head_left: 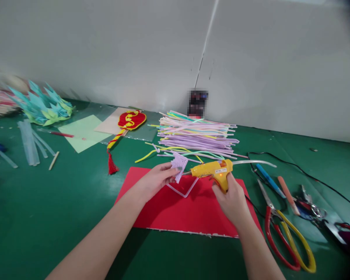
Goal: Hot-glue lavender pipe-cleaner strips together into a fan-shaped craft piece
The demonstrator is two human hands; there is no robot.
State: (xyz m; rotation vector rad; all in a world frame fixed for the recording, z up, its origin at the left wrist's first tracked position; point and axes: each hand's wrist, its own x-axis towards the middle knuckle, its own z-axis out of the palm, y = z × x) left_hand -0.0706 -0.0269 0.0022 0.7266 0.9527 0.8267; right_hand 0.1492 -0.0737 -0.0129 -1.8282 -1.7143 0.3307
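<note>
My left hand (pixel 158 179) pinches a small lilac piece of bent pipe cleaners (pixel 179 162), nested in V-shaped rows. In my right hand (pixel 231 198) is a yellow hot glue gun (pixel 211 170), its fingers wrapped round the handle. The gun's nozzle points left and is close to the lilac piece; whether they touch I cannot tell. A clear glue stick (pixel 255 161) sticks out of the gun's back end. Below both hands lies a red sheet (pixel 175 217), and a pale bent pipe cleaner (pixel 186 195) shows as a V above it.
Loose pastel pipe cleaners (pixel 196 136) lie heaped behind the sheet. Red-and-yellow-handled scissors (pixel 282 229) and a black cord (pixel 303 171) are at right. Leftward are a red fan-shaped ornament (pixel 131 119), green paper (pixel 83 133), glue sticks (pixel 29 144) and a teal paper piece (pixel 45 105).
</note>
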